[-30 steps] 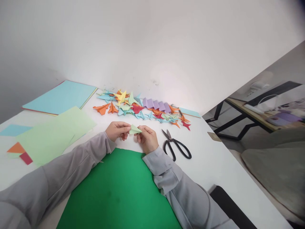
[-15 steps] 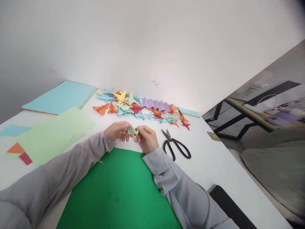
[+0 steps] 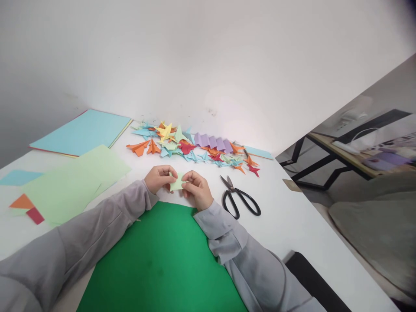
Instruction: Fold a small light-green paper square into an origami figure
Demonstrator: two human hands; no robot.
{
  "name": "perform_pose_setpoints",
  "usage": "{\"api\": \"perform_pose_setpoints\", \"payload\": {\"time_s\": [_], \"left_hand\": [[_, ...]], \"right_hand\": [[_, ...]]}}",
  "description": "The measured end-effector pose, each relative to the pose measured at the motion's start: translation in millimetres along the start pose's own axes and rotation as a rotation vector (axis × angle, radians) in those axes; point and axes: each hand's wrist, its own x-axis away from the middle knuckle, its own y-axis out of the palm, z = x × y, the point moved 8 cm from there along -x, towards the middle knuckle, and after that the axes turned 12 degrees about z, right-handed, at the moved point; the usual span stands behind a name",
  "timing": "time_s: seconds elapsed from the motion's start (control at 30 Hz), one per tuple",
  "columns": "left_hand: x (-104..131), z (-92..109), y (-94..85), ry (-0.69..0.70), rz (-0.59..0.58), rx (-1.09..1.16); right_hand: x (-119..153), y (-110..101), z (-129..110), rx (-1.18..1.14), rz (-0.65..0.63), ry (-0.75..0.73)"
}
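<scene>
A small piece of light green paper (image 3: 177,183) is held up between both hands, its face turned toward me. My left hand (image 3: 160,178) pinches its left edge with thumb and fingers. On its right edge, my right hand (image 3: 199,190) pinches it the same way. Both hands are just above the far edge of a green sheet (image 3: 162,255) that lies on the white table. To the right of my right hand lie black-handled scissors (image 3: 239,197) with their blades slightly apart.
Along the wall lies a pile of folded paper figures (image 3: 186,148), with a purple pleated strip (image 3: 212,143) among them. Light green sheets (image 3: 76,182), a blue-topped paper stack (image 3: 84,132) and coloured scraps (image 3: 22,202) are at left. A black flat object (image 3: 312,281) sits front right.
The light green paper was crumpled-looking and bent between the fingertips; now it is spread flatter and faces me. Both hands have turned slightly, thumbs now pressing its face.
</scene>
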Motion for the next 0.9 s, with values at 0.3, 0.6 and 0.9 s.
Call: {"api": "perform_pose_setpoints", "payload": {"time_s": [0.3, 0.6, 0.9], "left_hand": [[3.2, 5.0, 0.0, 0.005, 0.06, -0.009], [-2.7, -3.2, -4.1, -0.008, 0.074, 0.003], [-1.7, -1.9, -4.5, 0.0, 0.1, -0.01]], "right_hand": [[-2.7, -12.6, -4.5, -0.018, 0.192, -0.07], [-1.6, -16.8, -2.8, 0.008, 0.226, -0.034], [-1.0, -15.9, -2.6, 0.022, 0.204, -0.028]]}}
